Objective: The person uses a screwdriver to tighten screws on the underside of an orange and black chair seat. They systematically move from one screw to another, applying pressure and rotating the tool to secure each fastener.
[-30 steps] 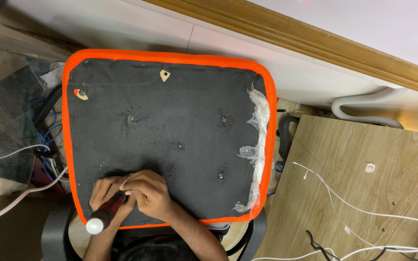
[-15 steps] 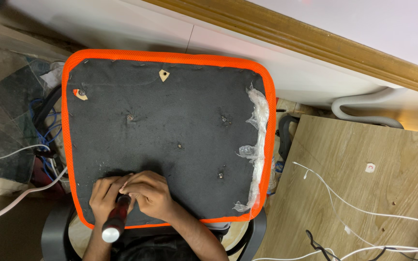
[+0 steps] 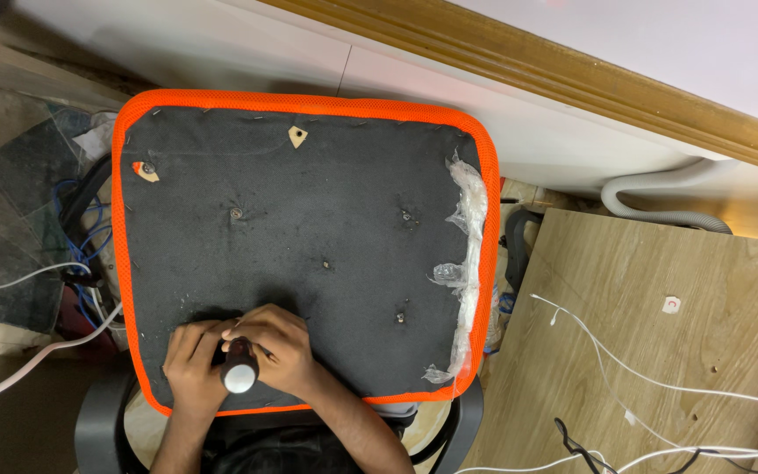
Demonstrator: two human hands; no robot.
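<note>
Down at the lower left, both hands, left [image 3: 193, 362] and right [image 3: 275, 348], grip a dark tool with round white end [image 3: 239, 372] on the black orange-edged seat cushion [image 3: 309, 211].

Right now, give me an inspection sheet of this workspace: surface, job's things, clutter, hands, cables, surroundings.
Surface: upturned seat pad, dark fabric underside, orange edging.
Job's things: screwdriver, dark handle with white end cap, upright at the near edge.
Clutter: torn clear plastic wrap along the right edge.
Hands: left hand and right hand both wrapped around the screwdriver.
Cables: white cables on the wooden board; blue cables at left.
Surroundings: wooden board, grey hose, white wall.
</note>
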